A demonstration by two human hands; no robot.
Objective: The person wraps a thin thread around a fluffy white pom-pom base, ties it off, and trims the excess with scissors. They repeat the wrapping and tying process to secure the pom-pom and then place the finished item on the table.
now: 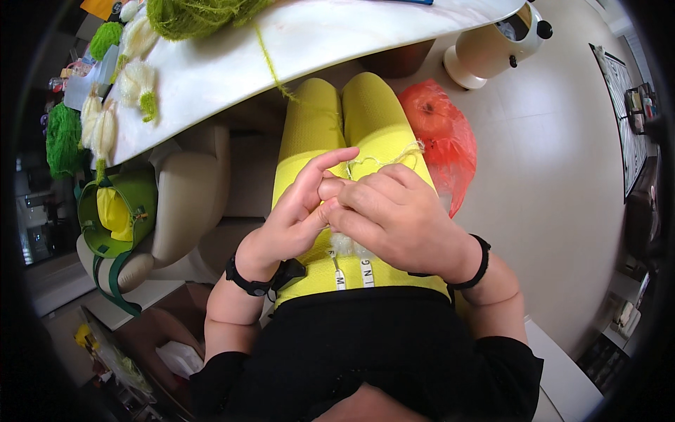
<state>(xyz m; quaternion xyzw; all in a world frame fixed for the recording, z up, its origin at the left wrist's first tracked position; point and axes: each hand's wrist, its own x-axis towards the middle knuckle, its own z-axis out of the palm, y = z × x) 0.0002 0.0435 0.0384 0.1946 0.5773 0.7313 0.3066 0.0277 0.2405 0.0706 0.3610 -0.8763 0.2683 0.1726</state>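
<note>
Above my lap, my left hand [300, 205] and my right hand [390, 216] meet at the fingertips. Between and below them shows a white fluffy yarn piece [343, 245], pinched in the fingers; the exact grip is hidden. My left index finger stretches out past the others, while the right fingers are curled in. A thin whitish strand [393, 160] lies looped across the yellow trousers [311, 121] just beyond the hands. From the table, a fuzzy green yarn strand [269, 60] hangs over the edge toward my knees.
The marble-look table [295, 31] bears a green yarn ball [205, 16] and several cream yarn bundles with green ends [136, 87]. A red plastic bag [437, 126] lies beside my right thigh. A green bag [142, 205] rests on a beige chair [190, 184]; a cream bin [488, 50] stands right.
</note>
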